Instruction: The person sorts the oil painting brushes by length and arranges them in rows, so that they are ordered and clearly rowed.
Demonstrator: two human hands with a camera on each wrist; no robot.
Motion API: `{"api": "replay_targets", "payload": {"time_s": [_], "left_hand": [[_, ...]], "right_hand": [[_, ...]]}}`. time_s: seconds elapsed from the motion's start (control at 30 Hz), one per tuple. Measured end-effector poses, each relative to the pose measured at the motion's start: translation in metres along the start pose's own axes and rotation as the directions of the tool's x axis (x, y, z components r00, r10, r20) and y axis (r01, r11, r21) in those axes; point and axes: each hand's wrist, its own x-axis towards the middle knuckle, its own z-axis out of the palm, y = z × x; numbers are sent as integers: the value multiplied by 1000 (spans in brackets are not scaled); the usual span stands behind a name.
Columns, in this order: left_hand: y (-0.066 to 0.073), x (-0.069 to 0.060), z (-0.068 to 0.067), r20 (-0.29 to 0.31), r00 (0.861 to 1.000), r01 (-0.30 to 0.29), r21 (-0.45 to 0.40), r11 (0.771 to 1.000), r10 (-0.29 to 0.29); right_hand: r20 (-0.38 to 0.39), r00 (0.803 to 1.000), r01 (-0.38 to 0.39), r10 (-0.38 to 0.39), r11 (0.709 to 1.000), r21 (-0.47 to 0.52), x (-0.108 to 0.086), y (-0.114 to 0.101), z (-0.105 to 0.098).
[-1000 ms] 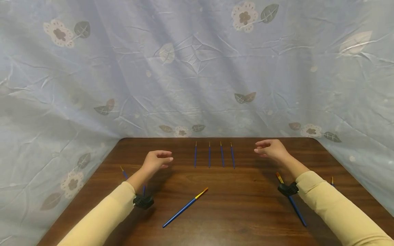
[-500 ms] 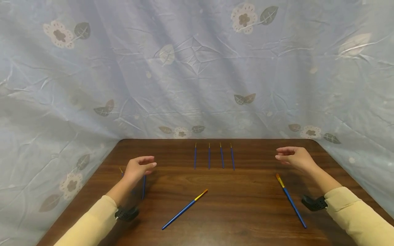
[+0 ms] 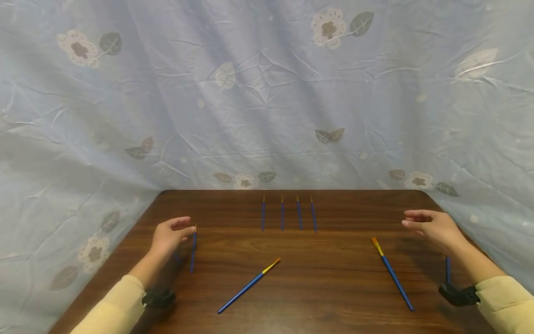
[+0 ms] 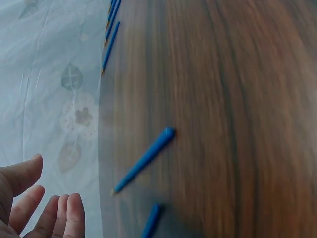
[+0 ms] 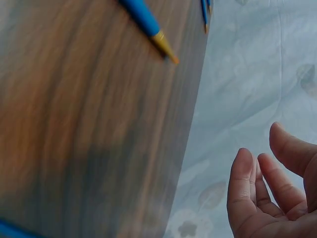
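Note:
My left hand (image 3: pixel 170 235), fingers loosely bent and holding nothing, hovers over the table's left side, its thumb by the tip of a thin blue brush (image 3: pixel 193 253). Another blue brush (image 3: pixel 177 258) lies partly hidden behind that hand. On the right, my right hand (image 3: pixel 435 228) hangs in the air with nothing in its relaxed fingers; a blue brush (image 3: pixel 448 269) lies beneath its wrist. A larger brush with an orange tip (image 3: pixel 393 274) lies left of this wrist. In the left wrist view, a blue brush (image 4: pixel 145 160) lies right of the left fingers.
Several thin blue brushes (image 3: pixel 282 215) stand in a row, lying parallel near the back of the brown table (image 3: pixel 325 287). One larger brush (image 3: pixel 247 289) lies diagonally at the front middle. A patterned pale cloth (image 3: pixel 267 116) hangs behind and beside the table.
Both hands have moved apart, the left one leftward and the right one rightward, both somewhat nearer the camera. The brushes on the table stay where they were.

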Motion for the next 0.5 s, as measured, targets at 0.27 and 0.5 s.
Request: {"api": "replay_targets", "payload": {"time_s": [0.27,0.5], "left_hand": [[-21,-4,-24,-83,995,55,73,996,-49],[-33,-6,-34,-150,986,92,123,988,-73]], "right_hand": [[-27,998,-54,54,999,9,-15,28,-21],[-79,993,-85,91,993,81,-21,49,-27]]}}
